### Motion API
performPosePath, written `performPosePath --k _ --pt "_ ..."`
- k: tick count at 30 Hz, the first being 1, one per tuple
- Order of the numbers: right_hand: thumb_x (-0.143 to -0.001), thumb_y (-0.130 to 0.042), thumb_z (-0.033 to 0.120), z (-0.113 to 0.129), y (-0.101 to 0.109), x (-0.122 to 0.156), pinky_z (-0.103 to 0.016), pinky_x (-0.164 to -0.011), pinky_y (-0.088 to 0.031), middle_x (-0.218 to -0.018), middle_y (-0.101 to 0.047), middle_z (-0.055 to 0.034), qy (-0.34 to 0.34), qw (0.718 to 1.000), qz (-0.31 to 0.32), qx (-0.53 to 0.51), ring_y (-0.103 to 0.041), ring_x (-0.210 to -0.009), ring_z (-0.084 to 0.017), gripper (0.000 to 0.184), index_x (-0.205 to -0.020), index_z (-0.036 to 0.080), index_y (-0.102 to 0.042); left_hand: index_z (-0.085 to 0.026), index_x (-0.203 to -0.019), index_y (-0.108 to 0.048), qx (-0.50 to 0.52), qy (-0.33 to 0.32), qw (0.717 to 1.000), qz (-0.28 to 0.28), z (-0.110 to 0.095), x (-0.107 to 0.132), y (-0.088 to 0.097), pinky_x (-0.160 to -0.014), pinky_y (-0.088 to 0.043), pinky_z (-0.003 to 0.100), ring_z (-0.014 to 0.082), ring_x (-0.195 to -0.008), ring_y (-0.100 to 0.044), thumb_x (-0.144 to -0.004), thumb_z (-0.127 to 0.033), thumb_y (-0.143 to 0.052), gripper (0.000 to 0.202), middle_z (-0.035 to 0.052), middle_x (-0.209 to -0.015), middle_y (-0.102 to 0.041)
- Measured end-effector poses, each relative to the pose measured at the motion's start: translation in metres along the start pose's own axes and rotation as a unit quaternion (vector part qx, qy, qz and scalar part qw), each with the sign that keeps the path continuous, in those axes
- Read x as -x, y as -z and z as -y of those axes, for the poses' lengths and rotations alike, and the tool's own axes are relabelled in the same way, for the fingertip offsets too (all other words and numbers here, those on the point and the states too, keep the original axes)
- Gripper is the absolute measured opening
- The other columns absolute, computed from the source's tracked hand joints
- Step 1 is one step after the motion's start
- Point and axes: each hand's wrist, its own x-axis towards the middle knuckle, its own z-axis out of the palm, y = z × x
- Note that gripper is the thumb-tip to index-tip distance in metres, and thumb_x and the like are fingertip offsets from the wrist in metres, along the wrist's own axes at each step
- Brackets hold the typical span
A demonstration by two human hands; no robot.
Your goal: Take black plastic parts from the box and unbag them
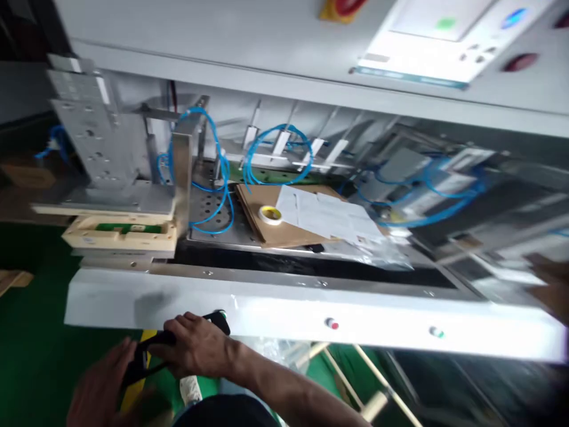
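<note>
My right hand (195, 344) is closed round a long black object (219, 322), in front of the white machine's front panel. One end of the object juts out past my knuckles. Its kind does not show clearly. To the lower left, my left hand (100, 382) is smeared by motion beside the other black end (138, 362). Whether its fingers grip that end I cannot tell. Above both hands, a cream-coloured fixture (120, 234) with a green board in it sits under a metal plate.
Cardboard (288, 234), white sheets (324, 213) and a tape roll (271, 214) lie on the machine bed. Blue air hoses (231, 178) loop behind. Along the white front panel (284, 308) are a red button (332, 324) and a green button (437, 332). Wooden bars (377, 370) stand below.
</note>
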Motion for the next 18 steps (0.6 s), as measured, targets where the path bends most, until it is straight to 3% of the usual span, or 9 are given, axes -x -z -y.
performPosePath --k 3,6,9,11,13,15,18 --pt "-0.089 -0.077 0.05 0.0 0.016 0.045 -0.037 -0.076 -0.054 -0.111 -0.073 -0.0082 -0.059 0.998 -0.029 0.009 -0.064 -0.083 -0.024 0.054 -0.138 0.03 -0.07 -0.033 -0.171 -0.022 -0.008 -0.163 0.986 0.027 -0.022 -0.039 -0.035 -0.076 -0.065 0.049 0.0357 -0.1 -0.077 -0.102 -0.055 -0.056 0.08 0.013 -0.119 -0.077" --pt "-0.092 -0.076 0.045 0.002 0.031 0.09 -0.037 -0.086 -0.055 -0.118 -0.074 -0.0089 -0.15 0.985 -0.079 0.021 -0.066 -0.097 -0.024 0.048 -0.137 0.027 -0.07 -0.024 -0.17 -0.026 -0.007 -0.234 0.971 0.043 -0.057 -0.073 -0.059 -0.081 -0.061 0.041 0.0297 -0.096 -0.075 -0.109 -0.048 -0.052 0.071 0.0146 -0.117 -0.075" --pt "-0.1 -0.069 0.047 0.009 0.035 0.139 -0.041 -0.1 -0.054 -0.126 -0.072 -0.0123 -0.284 0.937 -0.203 0.037 -0.064 -0.12 -0.027 0.044 -0.137 0.023 -0.068 -0.019 -0.159 -0.044 0.015 -0.246 0.968 0.053 -0.091 -0.105 -0.079 -0.083 -0.056 0.04 0.0281 -0.093 -0.073 -0.109 -0.051 -0.052 0.06 0.0129 -0.112 -0.074" --pt "-0.101 -0.069 0.038 0.012 0.028 0.174 -0.04 -0.097 -0.055 -0.116 -0.074 -0.0114 -0.4 0.872 -0.276 0.064 -0.066 -0.115 -0.025 0.034 -0.131 0.023 -0.07 -0.019 -0.15 -0.052 0.029 -0.234 0.971 0.044 -0.111 -0.127 -0.093 -0.085 -0.053 0.04 0.0286 -0.094 -0.072 -0.108 -0.053 -0.054 0.054 0.0117 -0.11 -0.073" --pt "-0.101 -0.069 0.026 0.011 0.014 0.208 -0.038 -0.09 -0.055 -0.104 -0.075 -0.0092 -0.486 0.815 -0.302 0.092 -0.068 -0.103 -0.023 0.022 -0.123 0.023 -0.073 -0.019 -0.145 -0.057 0.04 -0.228 0.972 0.042 -0.131 -0.148 -0.108 -0.087 -0.052 0.041 0.0298 -0.098 -0.071 -0.107 -0.056 -0.054 0.052 0.0113 -0.11 -0.073" --pt "-0.102 -0.066 0.023 0.005 -0.001 0.237 -0.038 -0.086 -0.055 -0.102 -0.075 -0.0092 -0.521 0.795 -0.292 0.108 -0.068 -0.099 -0.024 0.018 -0.117 0.023 -0.076 -0.02 -0.143 -0.059 0.057 -0.235 0.969 0.057 -0.151 -0.167 -0.124 -0.089 -0.051 0.041 0.0305 -0.102 -0.071 -0.108 -0.057 -0.052 0.051 0.0112 -0.111 -0.073" --pt "-0.103 -0.062 0.021 -0.008 -0.02 0.269 -0.041 -0.088 -0.055 -0.108 -0.076 -0.0106 -0.526 0.794 -0.281 0.12 -0.067 -0.106 -0.026 0.022 -0.119 0.023 -0.077 -0.02 -0.142 -0.059 0.083 -0.241 0.963 0.09 -0.175 -0.184 -0.147 -0.088 -0.052 0.041 0.03 -0.102 -0.07 -0.108 -0.055 -0.053 0.05 0.0107 -0.112 -0.072"
